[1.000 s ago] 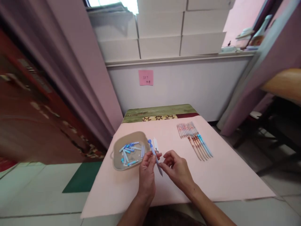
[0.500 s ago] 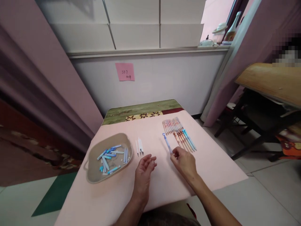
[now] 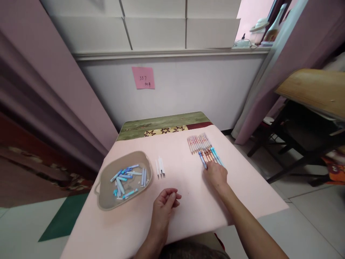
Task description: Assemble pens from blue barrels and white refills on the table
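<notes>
My right hand [image 3: 216, 175] is closed on a blue pen [image 3: 202, 158], at the left end of a row of pens. Beside it in that row lie brown pens [image 3: 208, 155] and light-blue pens [image 3: 215, 155], their lower ends partly hidden by the hand. Just behind them is a row of clear pens [image 3: 199, 143] with reddish marks. My left hand [image 3: 164, 207] hovers over or rests on the near middle of the table, fingers loosely curled, with nothing visible in it. Several white pen refills [image 3: 161, 168] lie ahead of it.
To the left, a beige basket [image 3: 104, 199] holds blue and purple pen parts [image 3: 122, 185]. Pale pink cloth [image 3: 185, 208] covers most of the table, leaving its green far edge [image 3: 134, 126] bare. A wooden table [image 3: 315, 86] and dark chair [image 3: 299, 122] stand at right.
My right hand has carried the blue pen forward and right, to the left end of the pen row. My left hand has drawn slightly nearer, its fingers a little more curled.
</notes>
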A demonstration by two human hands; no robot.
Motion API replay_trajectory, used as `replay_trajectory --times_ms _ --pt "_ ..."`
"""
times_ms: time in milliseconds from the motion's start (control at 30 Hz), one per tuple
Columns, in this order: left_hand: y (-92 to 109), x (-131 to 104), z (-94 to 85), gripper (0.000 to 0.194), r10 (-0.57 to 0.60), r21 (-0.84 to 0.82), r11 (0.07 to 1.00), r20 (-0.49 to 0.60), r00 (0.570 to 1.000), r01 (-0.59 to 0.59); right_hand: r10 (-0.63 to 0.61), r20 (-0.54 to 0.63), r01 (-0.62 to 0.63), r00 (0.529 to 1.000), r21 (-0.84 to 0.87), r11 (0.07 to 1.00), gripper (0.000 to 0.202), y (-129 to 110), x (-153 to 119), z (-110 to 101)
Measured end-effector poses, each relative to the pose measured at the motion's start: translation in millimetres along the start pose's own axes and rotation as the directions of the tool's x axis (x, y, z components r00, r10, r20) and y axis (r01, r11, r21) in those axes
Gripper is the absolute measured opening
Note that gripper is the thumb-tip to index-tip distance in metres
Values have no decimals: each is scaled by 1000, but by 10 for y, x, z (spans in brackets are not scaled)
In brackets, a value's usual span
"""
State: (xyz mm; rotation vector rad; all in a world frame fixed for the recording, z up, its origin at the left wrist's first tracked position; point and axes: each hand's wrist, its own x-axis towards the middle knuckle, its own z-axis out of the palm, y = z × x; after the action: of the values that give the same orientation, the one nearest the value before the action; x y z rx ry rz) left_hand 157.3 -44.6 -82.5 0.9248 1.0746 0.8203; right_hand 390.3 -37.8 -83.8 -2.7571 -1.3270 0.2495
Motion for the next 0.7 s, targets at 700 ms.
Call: replay_trajectory --times_ms 700 --pt "417 -331 -1023 25 138 106 987 -155 978 -122 -192 -118 200 974 61 978 30 -346 -237 -157"
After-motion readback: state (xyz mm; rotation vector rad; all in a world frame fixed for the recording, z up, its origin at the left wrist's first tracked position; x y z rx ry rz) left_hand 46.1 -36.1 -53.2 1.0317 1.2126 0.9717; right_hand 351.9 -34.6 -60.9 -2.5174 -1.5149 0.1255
